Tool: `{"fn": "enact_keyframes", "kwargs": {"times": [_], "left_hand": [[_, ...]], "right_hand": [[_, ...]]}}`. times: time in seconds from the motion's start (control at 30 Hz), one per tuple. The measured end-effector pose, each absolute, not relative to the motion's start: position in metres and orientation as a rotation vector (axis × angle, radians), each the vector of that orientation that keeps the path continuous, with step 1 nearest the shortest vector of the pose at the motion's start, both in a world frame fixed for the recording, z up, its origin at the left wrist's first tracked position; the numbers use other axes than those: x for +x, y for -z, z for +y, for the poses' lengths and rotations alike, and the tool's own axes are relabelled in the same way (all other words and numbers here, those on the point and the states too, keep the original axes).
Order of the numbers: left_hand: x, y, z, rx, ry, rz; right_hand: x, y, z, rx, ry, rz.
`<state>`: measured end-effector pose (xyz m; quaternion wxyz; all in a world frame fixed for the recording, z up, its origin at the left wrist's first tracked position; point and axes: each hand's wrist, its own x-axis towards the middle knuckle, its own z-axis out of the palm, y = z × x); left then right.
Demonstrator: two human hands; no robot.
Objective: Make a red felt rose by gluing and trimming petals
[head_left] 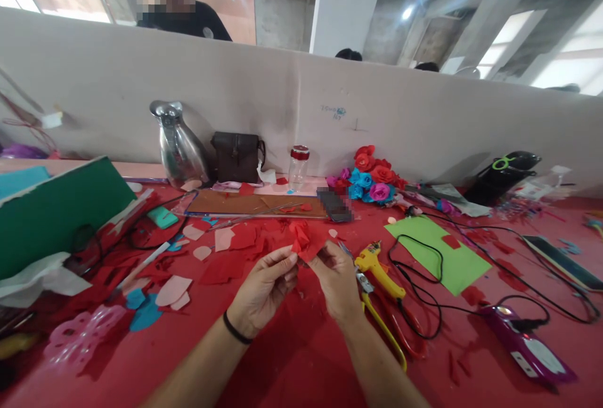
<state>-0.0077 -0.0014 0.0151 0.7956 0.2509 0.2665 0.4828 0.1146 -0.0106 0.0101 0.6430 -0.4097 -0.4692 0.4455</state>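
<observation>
Between my two hands, above the middle of the red table, is a red paper flower (300,240) with gathered petals. My left hand (268,285) pinches its lower left side between thumb and fingers; a dark band circles that wrist. My right hand (338,279) pinches a flat red paper petal (315,250) against the flower's right side. Just right of my right hand lie a yellow glue gun (380,271) and pliers with yellow and red handles (384,326). Loose red paper pieces (226,267) and pink petals (173,292) are scattered to the left.
Finished paper flowers (372,176) stand at the back beside a phone (334,204). A glass jar (298,169), dark bag (238,155) and metal jug (179,144) line the partition (264,94). Black cords run from a purple power strip (527,345) past green paper (443,257).
</observation>
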Motion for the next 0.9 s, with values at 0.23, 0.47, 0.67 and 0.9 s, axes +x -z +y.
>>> {"fn": "enact_keyframes", "kwargs": {"times": [0.23, 0.47, 0.67, 0.9], "left_hand": [[-0.0071, -0.0175, -0.0024, 0.565, -1.056, 0.604], [-0.0059, -0.0189, -0.0031, 0.553, -1.048, 0.635], [-0.0049, -0.0216, -0.0047, 0.57, -1.074, 0.642], [-0.0049, -0.0216, -0.0033, 0.574, -1.113, 0.661]], "right_hand": [[0.1151, -0.0109, -0.0121, -0.941, -1.025, -1.046], [0.1149, -0.0126, -0.0131, -0.902, -1.058, -1.012], [0.1149, -0.0174, -0.0145, -0.895, -1.072, -0.965], [0.112, -0.0176, -0.0166, -0.834, -1.142, -0.941]]}}
